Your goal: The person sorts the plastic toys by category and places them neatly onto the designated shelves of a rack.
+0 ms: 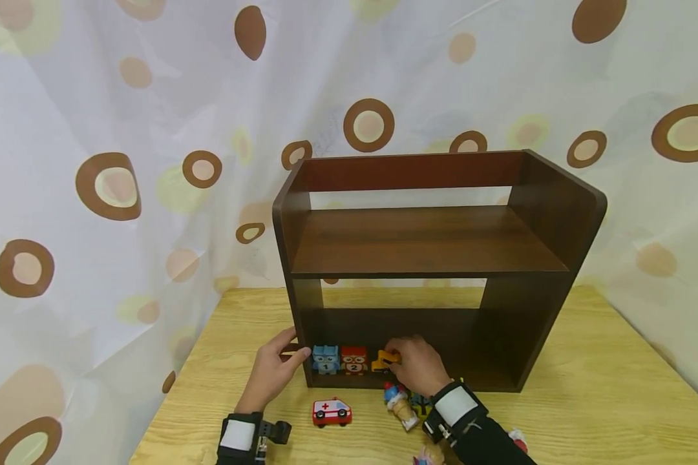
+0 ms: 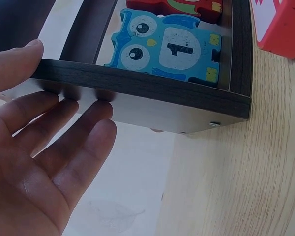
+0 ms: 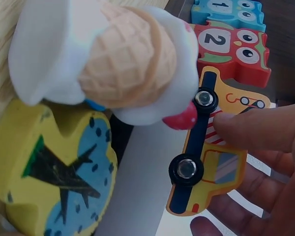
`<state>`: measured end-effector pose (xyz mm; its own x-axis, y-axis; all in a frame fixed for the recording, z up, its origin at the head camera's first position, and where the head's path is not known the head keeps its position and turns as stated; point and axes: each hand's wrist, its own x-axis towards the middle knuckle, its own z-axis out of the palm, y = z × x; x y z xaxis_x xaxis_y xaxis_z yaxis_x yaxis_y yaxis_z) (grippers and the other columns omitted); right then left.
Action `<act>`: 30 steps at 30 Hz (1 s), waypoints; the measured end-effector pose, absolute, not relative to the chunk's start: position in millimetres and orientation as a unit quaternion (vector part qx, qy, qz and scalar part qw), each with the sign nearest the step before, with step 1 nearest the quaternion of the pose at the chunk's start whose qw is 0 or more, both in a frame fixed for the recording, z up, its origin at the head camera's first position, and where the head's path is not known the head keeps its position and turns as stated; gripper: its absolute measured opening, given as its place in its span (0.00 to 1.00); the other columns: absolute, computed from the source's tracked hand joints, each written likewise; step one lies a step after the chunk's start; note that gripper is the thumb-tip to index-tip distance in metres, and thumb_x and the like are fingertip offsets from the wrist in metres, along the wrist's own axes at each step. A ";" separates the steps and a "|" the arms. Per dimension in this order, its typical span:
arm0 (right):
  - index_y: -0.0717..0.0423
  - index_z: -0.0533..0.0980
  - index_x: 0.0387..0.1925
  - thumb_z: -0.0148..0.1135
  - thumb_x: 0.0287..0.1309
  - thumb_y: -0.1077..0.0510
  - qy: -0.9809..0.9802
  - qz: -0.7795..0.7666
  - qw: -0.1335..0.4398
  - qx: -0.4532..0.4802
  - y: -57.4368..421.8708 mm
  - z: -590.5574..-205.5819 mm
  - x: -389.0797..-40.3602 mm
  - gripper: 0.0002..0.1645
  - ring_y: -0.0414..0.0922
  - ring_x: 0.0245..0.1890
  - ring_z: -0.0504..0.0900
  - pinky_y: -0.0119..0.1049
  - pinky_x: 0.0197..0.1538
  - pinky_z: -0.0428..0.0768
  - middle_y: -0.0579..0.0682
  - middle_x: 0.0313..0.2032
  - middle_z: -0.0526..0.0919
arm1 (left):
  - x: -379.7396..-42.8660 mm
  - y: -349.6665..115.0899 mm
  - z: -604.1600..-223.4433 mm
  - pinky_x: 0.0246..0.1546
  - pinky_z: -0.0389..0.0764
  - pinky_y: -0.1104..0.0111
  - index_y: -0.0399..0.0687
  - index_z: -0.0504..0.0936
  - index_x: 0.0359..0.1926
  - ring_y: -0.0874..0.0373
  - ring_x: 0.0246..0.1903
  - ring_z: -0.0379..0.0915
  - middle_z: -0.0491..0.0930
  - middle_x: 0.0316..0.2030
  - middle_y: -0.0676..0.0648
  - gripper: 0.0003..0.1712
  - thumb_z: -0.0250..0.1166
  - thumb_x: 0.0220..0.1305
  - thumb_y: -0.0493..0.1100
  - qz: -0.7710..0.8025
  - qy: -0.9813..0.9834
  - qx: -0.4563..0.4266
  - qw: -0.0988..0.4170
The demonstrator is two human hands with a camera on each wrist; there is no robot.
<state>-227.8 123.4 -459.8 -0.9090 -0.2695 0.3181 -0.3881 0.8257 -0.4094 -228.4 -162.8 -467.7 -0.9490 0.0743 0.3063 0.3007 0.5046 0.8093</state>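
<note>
Our right hand (image 1: 417, 367) pinches the toy tow truck (image 3: 210, 160), likely light, rigid, best held mid-body; our left hand (image 1: 269, 372) grips the shelf (image 1: 430, 240).

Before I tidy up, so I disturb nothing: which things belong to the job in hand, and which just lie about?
Likely in use: yellow truck, in the right hand; shelf, held by the left hand; blue owl block and red owl block, shelved.

Apparently just lying about: ambulance; ice-cream toy; yellow block.
</note>
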 end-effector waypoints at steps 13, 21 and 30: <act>0.53 0.85 0.37 0.75 0.48 0.64 -0.953 0.232 0.104 0.167 121.3 -467.1 -233.5 0.11 0.51 0.39 0.83 0.46 0.39 0.84 0.52 0.37 0.88 | -227.8 -162.9 -465.8 0.46 0.87 0.59 0.51 0.77 0.64 0.46 0.49 0.83 0.81 0.59 0.44 0.26 0.67 0.65 0.44 -0.484 -0.858 -0.123 0.122; 0.54 0.85 0.37 0.74 0.48 0.65 -0.952 0.232 0.098 0.173 121.2 -468.8 -232.9 0.12 0.52 0.40 0.83 0.47 0.38 0.84 0.53 0.38 0.88 | -226.5 -163.1 -466.9 0.47 0.87 0.59 0.53 0.76 0.65 0.46 0.50 0.83 0.80 0.60 0.43 0.27 0.67 0.66 0.44 -0.486 -0.859 -0.114 0.113; 0.56 0.84 0.40 0.72 0.50 0.66 -0.952 0.237 0.082 0.176 121.1 -466.5 -233.8 0.13 0.57 0.44 0.82 0.52 0.44 0.83 0.55 0.41 0.87 | -227.8 -163.1 -467.1 0.47 0.87 0.59 0.55 0.76 0.65 0.46 0.50 0.83 0.80 0.60 0.44 0.27 0.67 0.65 0.43 -0.483 -0.860 -0.117 0.114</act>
<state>-233.8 121.1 -466.5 -0.9247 -0.2966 0.2388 -0.3739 0.8259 -0.4221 -227.8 -163.1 -467.1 -0.9466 0.0904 0.3094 0.3113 0.5055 0.8048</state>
